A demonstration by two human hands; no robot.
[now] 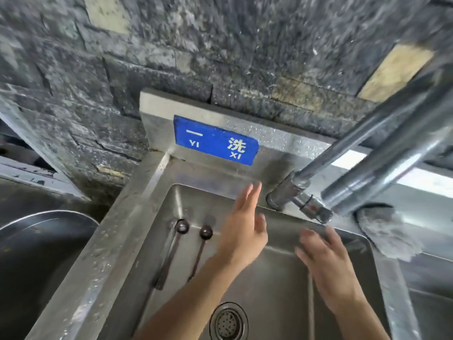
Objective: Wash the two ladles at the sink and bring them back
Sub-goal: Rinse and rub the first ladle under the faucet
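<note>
Two dark brown ladles lie side by side in the steel sink point(137, 217), bowls toward the back wall: the left ladle point(171, 251) and the right ladle point(201, 249). My left hand point(245, 229) hovers open just right of them, fingers pointing at the back rim. My right hand point(328, 266) is open and blurred, below the faucet's valve point(311, 207). Neither hand holds anything. A thin stream of water point(310, 303) falls near my right wrist.
The drain strainer point(228, 322) sits at the sink's front. A thick faucet pipe point(382, 153) crosses the upper right. A grey scrubbing brush point(384, 231) rests on the right rim. A blue sign point(215, 141) is on the backsplash. A large steel basin point(44, 253) is at left.
</note>
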